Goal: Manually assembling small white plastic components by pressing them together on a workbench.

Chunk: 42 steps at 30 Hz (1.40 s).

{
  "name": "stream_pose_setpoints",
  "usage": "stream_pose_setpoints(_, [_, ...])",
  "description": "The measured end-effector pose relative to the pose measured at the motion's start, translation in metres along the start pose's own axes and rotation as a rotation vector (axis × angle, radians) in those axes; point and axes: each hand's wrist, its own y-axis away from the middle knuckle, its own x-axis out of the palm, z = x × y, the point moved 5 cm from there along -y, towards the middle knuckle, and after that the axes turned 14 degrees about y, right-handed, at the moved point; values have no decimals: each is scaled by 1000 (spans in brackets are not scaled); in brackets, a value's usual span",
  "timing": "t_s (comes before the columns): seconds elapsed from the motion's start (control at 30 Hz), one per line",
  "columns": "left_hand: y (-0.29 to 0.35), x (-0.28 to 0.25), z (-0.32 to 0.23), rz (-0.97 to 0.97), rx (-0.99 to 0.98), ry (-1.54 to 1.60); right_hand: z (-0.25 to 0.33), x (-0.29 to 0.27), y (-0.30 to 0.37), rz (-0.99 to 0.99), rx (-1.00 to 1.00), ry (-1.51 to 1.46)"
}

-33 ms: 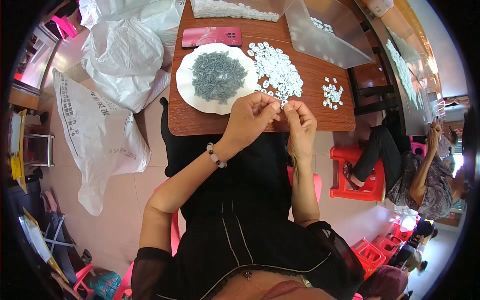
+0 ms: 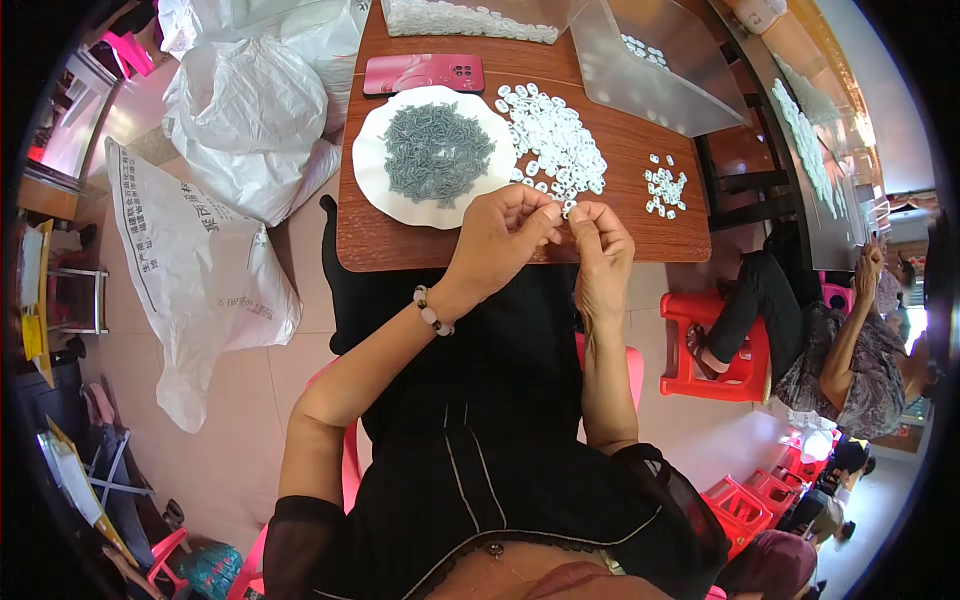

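My left hand (image 2: pixel 505 240) and my right hand (image 2: pixel 602 245) meet at the near edge of the brown table (image 2: pixel 650 235). Between the fingertips shows a small white plastic piece with holes (image 2: pixel 568 208), pinched by my right thumb and finger. My left thumb and fingers are pressed together against its other side; what they hold is hidden. Just beyond my left hand is a white scalloped plate (image 2: pixel 370 165) heaped with small dark grey rod-like pieces (image 2: pixel 438 155). A pile of similar white pieces (image 2: pixel 555 135) lies beyond my fingers, with a smaller cluster (image 2: pixel 664 188) to the right.
A pink-red phone (image 2: pixel 424 74) lies behind the plate. At the back stand a translucent bin (image 2: pixel 655 80) and a clear container of white pieces (image 2: pixel 470 22). White sacks (image 2: pixel 245 120) are on the left floor. A person (image 2: pixel 850 350) sits at right near a red stool (image 2: pixel 715 350).
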Motion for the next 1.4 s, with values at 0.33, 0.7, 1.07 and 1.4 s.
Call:
stream_pose_setpoints(0.33, [3, -5, 3, -13, 38, -32, -1, 6, 7, -35, -53, -46])
stream_pose_setpoints(0.7, [14, -8, 3, -12, 82, -43, -2, 10, 17, -38, -96, -25])
stream_pose_setpoints(1.07, [20, -8, 12, -1, 115, -21, -4, 8, 27, -65, -111, 9])
stream_pose_setpoints(1.4, [17, -14, 11, 10, 123, -227, -5, 12, 23, -45, -116, 104])
